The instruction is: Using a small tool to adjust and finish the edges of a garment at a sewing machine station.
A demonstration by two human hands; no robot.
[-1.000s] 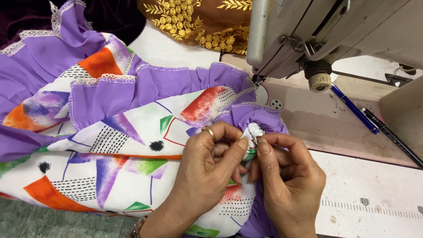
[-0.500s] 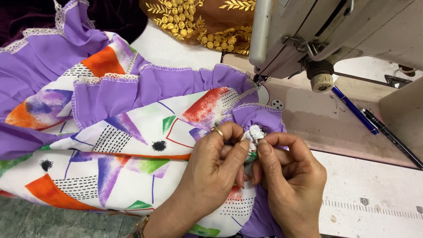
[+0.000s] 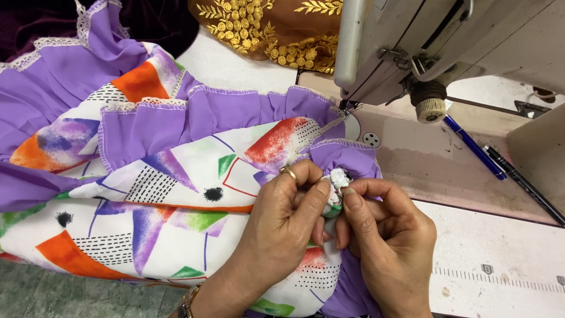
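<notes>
I am sitting in a tailoring workshop: an industrial sewing machine [image 3: 447,47] is standing on my worn bench [image 3: 500,259], with embroidered brown cloth [image 3: 265,29] lying behind it.

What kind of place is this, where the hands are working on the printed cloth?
Probably a tailoring or garment-sewing workstation: an off-white industrial sewing machine stands on a worn table, both hands pinch a purple-frilled, colourfully printed white fabric, and a gold-embroidered brown cloth lies behind.
</notes>
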